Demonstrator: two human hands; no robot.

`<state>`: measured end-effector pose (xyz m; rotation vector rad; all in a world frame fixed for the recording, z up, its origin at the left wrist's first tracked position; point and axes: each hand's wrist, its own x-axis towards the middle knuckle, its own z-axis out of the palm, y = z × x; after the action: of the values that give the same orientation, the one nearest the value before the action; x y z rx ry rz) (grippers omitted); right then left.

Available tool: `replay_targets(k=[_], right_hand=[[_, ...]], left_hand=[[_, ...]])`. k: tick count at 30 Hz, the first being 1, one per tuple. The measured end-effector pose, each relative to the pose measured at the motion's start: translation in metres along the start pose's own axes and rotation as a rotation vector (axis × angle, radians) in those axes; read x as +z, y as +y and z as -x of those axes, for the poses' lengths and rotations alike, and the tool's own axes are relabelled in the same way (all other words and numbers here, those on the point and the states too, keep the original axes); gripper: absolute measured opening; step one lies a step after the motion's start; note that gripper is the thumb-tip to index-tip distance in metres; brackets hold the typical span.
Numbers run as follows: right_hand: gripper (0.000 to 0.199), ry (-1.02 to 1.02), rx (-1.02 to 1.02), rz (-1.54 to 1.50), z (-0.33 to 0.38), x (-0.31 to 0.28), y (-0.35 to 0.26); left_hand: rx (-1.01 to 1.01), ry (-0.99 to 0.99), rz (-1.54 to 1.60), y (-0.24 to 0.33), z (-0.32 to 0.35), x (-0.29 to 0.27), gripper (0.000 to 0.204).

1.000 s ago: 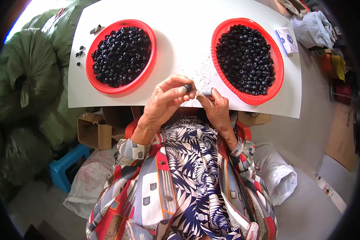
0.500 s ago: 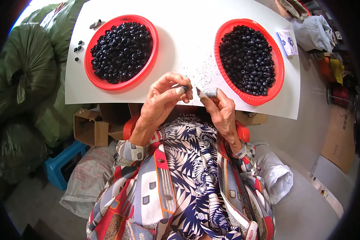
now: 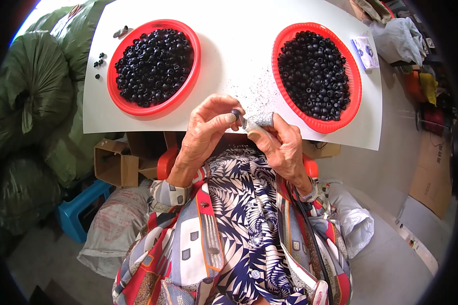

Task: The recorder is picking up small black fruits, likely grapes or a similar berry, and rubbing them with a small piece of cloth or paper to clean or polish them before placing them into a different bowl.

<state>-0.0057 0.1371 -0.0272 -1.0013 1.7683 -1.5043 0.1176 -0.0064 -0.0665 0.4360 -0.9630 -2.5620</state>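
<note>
Between the thumb and fingers of my left hand (image 3: 207, 125) is a small round black piece (image 3: 235, 114), like the hollow ones in the baskets. My right hand (image 3: 281, 146) is closed on a small, thin blade-like tool (image 3: 244, 122), its tip against or very close to the black piece. A grey wrapping (image 3: 262, 119) shows at the right fingers; whether it belongs to the tool or covers a finger I cannot tell. Both hands are over the near edge of the white table (image 3: 224, 61). Dark crumbs (image 3: 259, 91) are scattered just beyond them.
Red baskets full of black pieces stand at left (image 3: 198, 56) and right (image 3: 359, 86). Several loose pieces (image 3: 97, 63) lie far left, a small packet (image 3: 365, 53) far right. Green sacks (image 3: 28, 91), a cardboard box (image 3: 112, 165) and a blue stool (image 3: 76, 216) are left of the table.
My right hand has brought the tool's tip leftward to the black piece, closing the gap between the hands. The left hand stays nearly in place, still pinching the piece.
</note>
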Motion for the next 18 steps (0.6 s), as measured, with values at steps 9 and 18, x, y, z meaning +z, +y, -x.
replay_targets(k=[9, 18], right_hand=[[0.032, 0.012, -0.161, 0.226, -0.001, 0.002, 0.006], [0.031, 0.010, -0.264, 0.363, -0.003, 0.001, 0.005]], left_hand=[[-0.017, -0.025, 0.145, -0.013, 0.000, -0.008, 0.020], [-0.020, -0.012, 0.156, -0.012, -0.003, -0.007, 0.019]])
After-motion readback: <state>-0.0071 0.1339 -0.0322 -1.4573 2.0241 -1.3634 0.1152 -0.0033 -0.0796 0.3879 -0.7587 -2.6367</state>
